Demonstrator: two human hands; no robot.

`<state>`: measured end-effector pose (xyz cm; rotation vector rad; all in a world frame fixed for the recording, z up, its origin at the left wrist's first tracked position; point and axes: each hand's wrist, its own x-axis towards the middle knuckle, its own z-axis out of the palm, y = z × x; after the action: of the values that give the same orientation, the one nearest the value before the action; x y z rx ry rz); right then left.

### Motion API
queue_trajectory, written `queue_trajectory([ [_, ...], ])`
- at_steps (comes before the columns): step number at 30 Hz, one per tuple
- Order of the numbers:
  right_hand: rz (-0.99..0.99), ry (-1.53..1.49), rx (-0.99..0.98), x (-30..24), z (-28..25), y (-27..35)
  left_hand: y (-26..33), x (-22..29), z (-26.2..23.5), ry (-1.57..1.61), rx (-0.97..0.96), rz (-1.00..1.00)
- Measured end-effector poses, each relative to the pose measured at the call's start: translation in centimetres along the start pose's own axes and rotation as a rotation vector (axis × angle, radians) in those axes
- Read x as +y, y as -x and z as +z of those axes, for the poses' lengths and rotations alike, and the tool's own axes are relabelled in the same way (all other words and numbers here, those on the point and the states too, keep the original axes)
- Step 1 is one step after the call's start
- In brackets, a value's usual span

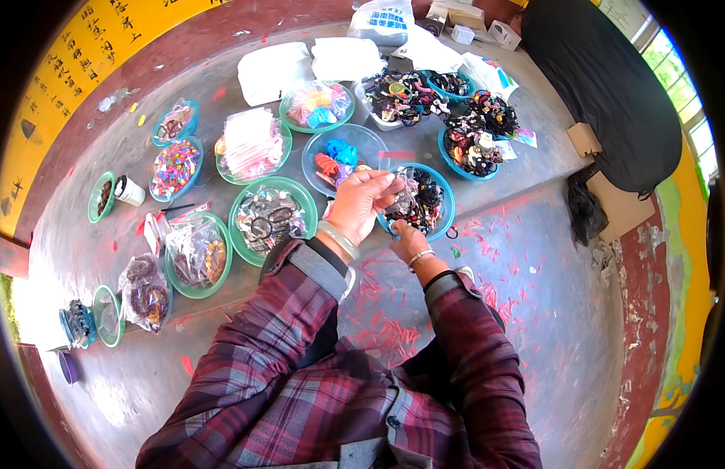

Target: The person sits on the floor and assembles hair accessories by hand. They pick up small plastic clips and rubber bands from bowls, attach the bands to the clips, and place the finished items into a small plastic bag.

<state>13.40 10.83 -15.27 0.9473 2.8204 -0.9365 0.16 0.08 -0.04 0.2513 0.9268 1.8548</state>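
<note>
My left hand (pixel 358 205), with a pale bangle at its wrist, is raised at the near left rim of a blue basin (pixel 450 205) of dark hair ties. Its thumb and fingers are pinched together beside a small clear, crinkled piece of plastic (pixel 404 190), which they seem to hold. Lower and to the right, my right hand (pixel 410 242) has its fingers closed at the basin's near edge. What lies between those fingers is too small to make out. Behind the left hand stands a clear bowl (pixel 311 162) with blue, orange and purple hair ties.
Green basins on the left hold packets (pixel 272 223), bagged goods (pixel 196 254) and pink plastic bags (pixel 253 144). More tubs of dark hair ties (pixel 476 148) stand at the back right. A ledge edge (pixel 519 195) runs to the right, with red scraps (pixel 386 301) on the floor below.
</note>
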Motion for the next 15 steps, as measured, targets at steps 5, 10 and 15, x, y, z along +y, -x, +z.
queue_trajectory([
  [5, 0.073, 0.197, 0.107, -1.5, 0.5, -0.4, -0.2, 0.4, -0.6, -0.001, 0.010, -0.001],
  [10, -0.005, 0.355, 0.188, -2.1, 0.4, 0.4, -0.4, -0.1, -1.2, 0.013, -0.005, -0.010],
  [15, -0.092, 0.137, 0.432, 0.1, 1.0, -1.3, -0.6, -0.5, -0.7, -0.005, -0.006, -0.024],
])
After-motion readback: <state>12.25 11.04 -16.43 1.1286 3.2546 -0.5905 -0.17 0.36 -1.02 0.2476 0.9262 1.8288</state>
